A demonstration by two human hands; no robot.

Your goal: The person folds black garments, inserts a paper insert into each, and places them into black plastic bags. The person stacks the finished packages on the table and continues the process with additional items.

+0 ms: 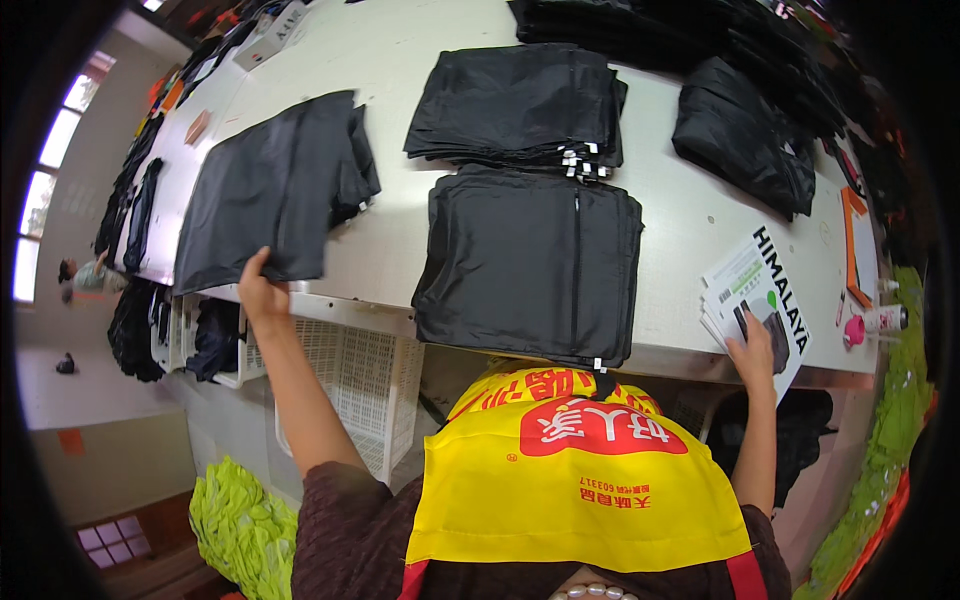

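Observation:
At the table's left front, my left hand (263, 295) pinches the near edge of a flat black fabric piece (255, 200) with its thumb on top. More dark pieces show under that one's right side. My right hand (750, 357) is closed on the near edge of several white printed cards (745, 275), fanned out at the right front edge. A neat stack of black fabric pieces (520, 265), with a zipper line down its right side, lies in front of me. Behind it sits another black stack (510, 100) with small white tags.
A bundled black garment (745, 130) and a dark pile (690, 30) lie at the far right. An orange-edged board (858, 240) and a small bottle (885, 318) are at the right edge. White plastic crates (350, 385) stand under the table, with yellow-green fabric (240, 530) on the floor.

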